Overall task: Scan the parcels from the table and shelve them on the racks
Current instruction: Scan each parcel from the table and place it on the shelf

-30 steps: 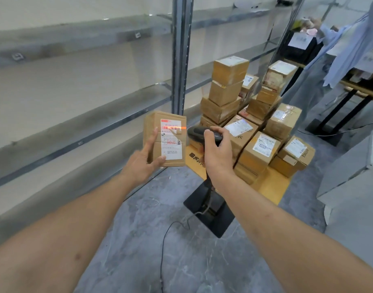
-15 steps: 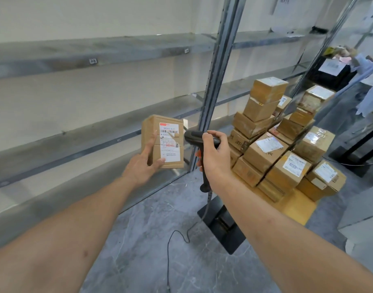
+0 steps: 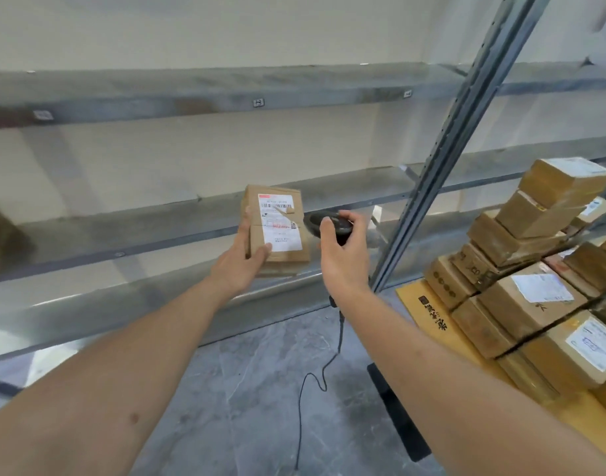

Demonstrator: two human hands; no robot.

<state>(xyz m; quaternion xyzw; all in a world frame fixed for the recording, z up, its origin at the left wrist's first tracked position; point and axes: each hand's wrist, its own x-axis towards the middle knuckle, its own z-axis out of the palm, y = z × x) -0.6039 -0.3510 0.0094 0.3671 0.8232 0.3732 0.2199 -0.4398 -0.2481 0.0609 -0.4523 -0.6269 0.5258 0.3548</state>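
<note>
My left hand grips a small brown cardboard parcel from below, its white shipping label facing me. My right hand holds a black handheld barcode scanner just right of the parcel, with its cable hanging down to the floor. Both are raised in front of the metal rack's middle shelf. Several more labelled parcels are stacked on the yellow table at the right.
The rack has an upper shelf and a lower shelf, with a slanted metal upright between bays. A dark brown object sits blurred at the far left of the middle shelf. Grey marble floor lies below; the table's black foot stands there.
The view has swung left toward the rack, so the parcel stack has slid to the right edge. The red scan line seen on the label a second ago is gone. Both hands keep their hold.
</note>
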